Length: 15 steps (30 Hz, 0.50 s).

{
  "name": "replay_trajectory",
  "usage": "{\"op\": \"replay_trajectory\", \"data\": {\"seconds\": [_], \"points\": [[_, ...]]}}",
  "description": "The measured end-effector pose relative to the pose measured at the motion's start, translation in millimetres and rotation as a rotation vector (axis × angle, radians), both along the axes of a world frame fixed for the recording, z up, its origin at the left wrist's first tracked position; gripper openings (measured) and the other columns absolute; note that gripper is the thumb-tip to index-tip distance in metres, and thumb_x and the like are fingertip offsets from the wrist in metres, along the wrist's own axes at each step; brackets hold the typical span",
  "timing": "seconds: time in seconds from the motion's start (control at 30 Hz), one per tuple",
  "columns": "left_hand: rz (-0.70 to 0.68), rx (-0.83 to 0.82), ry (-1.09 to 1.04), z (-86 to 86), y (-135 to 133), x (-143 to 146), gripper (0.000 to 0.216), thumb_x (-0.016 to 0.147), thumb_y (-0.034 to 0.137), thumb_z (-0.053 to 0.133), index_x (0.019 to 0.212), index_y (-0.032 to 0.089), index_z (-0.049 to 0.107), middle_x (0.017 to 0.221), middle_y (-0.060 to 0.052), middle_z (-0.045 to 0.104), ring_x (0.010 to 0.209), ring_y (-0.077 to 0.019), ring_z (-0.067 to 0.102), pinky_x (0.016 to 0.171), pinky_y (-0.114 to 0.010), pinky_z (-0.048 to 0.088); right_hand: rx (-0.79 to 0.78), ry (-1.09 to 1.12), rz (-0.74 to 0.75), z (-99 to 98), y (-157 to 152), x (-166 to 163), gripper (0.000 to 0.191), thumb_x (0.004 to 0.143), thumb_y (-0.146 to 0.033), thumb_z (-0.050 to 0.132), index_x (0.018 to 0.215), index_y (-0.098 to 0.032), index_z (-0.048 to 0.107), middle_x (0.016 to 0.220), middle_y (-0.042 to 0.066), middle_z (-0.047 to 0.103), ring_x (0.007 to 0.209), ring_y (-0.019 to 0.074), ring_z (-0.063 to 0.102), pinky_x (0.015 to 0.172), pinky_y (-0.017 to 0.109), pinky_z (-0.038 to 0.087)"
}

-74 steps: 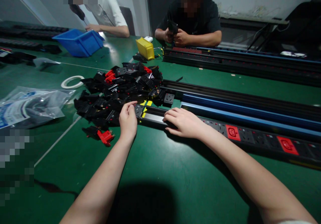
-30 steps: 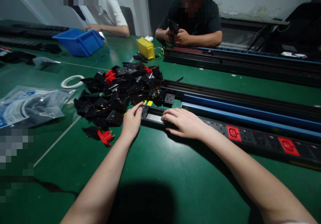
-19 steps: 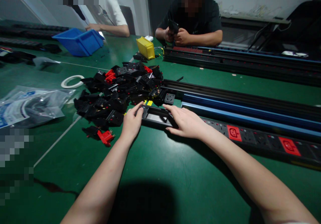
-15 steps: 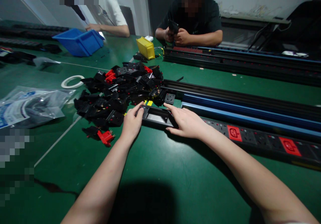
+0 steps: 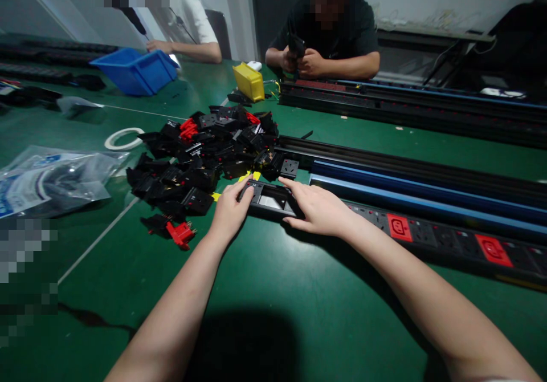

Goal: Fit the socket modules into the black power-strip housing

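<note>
A long black power strip [image 5: 427, 235] with red and black sockets lies across the green table [image 5: 277, 308]. My left hand [image 5: 228, 211] pinches a black socket module [image 5: 258, 190] at the strip's left end, fingers closed on it. My right hand [image 5: 318, 208] rests flat on the strip just right of the open gap [image 5: 272, 201], fingers stretched out. A heap of loose black and red socket modules [image 5: 200, 154] lies right behind my left hand.
Black and blue rails [image 5: 419, 177] run behind the strip. A plastic bag [image 5: 47, 179], a white tape ring [image 5: 123, 139], a blue bin [image 5: 135, 72] and a yellow bin [image 5: 248, 82] stand further off. Two people work across the table.
My left hand has slid the black module rightward along the strip's end. My right hand lifted off the gap and shifted slightly right, uncovering the opening.
</note>
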<state>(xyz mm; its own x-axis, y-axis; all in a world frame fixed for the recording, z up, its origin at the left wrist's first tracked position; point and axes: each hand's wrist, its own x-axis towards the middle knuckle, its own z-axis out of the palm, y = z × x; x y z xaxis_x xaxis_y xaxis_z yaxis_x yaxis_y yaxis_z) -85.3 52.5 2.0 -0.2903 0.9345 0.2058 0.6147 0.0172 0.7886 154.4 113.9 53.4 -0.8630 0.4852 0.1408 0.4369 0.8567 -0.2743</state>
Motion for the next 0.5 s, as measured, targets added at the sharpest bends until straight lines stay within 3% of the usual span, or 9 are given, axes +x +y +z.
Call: {"op": "replay_trajectory", "data": {"seconds": [0.13, 0.23, 0.37, 0.5], "points": [[-0.056, 0.01, 0.056, -1.5, 1, -1, 0.051, 0.099, 0.047, 0.041, 0.135, 0.019, 0.063, 0.135, -0.012, 0.064, 0.129, -0.0283, 0.055, 0.115, -0.047, 0.038, 0.0, -0.002, 0.003, 0.5, 0, 0, 0.082, 0.092, -0.046, 0.062, 0.155, -0.01, 0.024, 0.138, 0.022, 0.06, 0.116, 0.0343, 0.066, 0.093, 0.05, 0.053], [-0.024, 0.023, 0.057, -4.5, 1, -1, 0.05, 0.098, 0.047, 0.042, 0.136, 0.019, 0.058, 0.13, -0.013, 0.06, 0.126, -0.0264, 0.055, 0.113, -0.044, 0.039, 0.006, -0.016, 0.0, 1.2, 0, 0, 0.081, 0.091, -0.046, 0.062, 0.154, -0.009, 0.026, 0.138, 0.023, 0.06, 0.115, 0.0345, 0.066, 0.093, 0.049, 0.053], [0.08, 0.023, -0.018, -9.3, 0, -1, 0.037, 0.093, 0.046, 0.053, 0.12, 0.021, 0.051, 0.103, -0.006, 0.057, 0.1, -0.0215, 0.06, 0.095, -0.039, 0.048, 0.005, -0.007, 0.0, 1.1, 0, 0, 0.082, 0.092, -0.046, 0.062, 0.155, -0.01, 0.023, 0.139, 0.023, 0.06, 0.115, 0.0347, 0.066, 0.092, 0.05, 0.053], [0.092, 0.035, -0.095, -10.4, 0, -1, 0.031, 0.088, 0.047, 0.06, 0.098, 0.024, 0.041, 0.087, 0.002, 0.05, 0.079, -0.0159, 0.056, 0.076, -0.031, 0.046, 0.008, -0.005, -0.005, 0.6, -1, 0, 0.085, 0.092, -0.048, 0.062, 0.156, -0.011, 0.02, 0.136, 0.022, 0.061, 0.114, 0.035, 0.067, 0.091, 0.05, 0.053]]}}
